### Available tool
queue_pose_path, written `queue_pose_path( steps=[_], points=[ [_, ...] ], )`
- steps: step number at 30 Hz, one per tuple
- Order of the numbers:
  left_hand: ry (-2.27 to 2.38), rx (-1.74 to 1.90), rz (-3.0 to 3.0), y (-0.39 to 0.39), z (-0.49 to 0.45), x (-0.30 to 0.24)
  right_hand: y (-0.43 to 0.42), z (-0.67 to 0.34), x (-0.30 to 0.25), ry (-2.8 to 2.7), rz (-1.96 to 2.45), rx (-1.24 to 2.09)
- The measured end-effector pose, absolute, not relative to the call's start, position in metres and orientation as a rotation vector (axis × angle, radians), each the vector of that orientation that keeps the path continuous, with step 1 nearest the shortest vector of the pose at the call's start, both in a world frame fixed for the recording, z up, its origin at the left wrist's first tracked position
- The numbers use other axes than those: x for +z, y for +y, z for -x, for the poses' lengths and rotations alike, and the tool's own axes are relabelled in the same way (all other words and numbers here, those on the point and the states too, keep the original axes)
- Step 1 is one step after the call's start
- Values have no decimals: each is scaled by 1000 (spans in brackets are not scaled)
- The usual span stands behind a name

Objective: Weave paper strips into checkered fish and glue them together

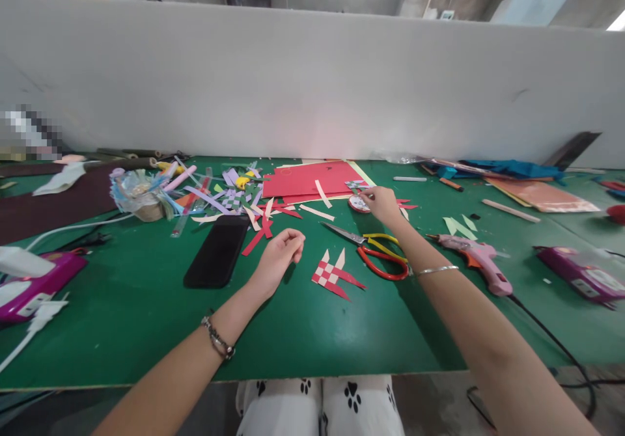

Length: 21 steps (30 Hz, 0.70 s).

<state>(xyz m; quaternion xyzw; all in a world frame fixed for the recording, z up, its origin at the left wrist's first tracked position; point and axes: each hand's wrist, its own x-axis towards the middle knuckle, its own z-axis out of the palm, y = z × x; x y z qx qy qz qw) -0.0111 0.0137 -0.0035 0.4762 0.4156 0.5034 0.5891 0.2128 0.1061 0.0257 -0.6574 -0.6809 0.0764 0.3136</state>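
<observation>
From the wearer's head, a single wide view is looking forward and down, taking in the lap at the bottom edge, the left hand and right hand fairly close, the tabletop spreading beneath them, and a partition standing farther off.

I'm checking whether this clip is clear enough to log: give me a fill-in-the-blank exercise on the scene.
1. The phone beside the left hand is ____.
2. The woven paper combines pale strips and ____ strips.
3. The scissors have one orange-red handle and one ____ handle.
4. The plain silver bangle is worn on the wearer's ____ side.

Missing words: black; red; yellow; right.
</observation>
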Motion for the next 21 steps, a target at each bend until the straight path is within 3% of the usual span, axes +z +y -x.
queue_pose_path(
  steps=[4,8,16,21],
  points=[
    [947,1128,-1141,12,10,-5,65,-190,31,-1867,1589,322],
    [917,1080,-1162,11,7,-7,20,-159,25,-1978,1132,689],
    [897,1057,-1100,8,7,-8,1,-140,12,-2046,1025,446],
    [832,1034,-960,6,5,-8,0,-143,8,-1950,1059,514]
  ],
)
